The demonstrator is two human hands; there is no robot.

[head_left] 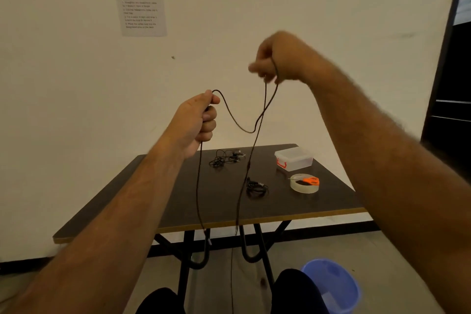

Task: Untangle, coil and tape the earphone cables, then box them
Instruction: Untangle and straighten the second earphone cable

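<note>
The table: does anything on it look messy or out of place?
Only mildly. One earphone cable lies in a loose tangle at the back, and the orange scissors rest across the tape roll rather than on the table.

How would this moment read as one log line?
stage: untangling | left hand: grips cable | right hand: pinches cable, raised | tape, box: untouched on table

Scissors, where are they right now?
In the head view, the orange-handled scissors lie across the tape roll on the table's right side, nearer than the plastic box.
</note>
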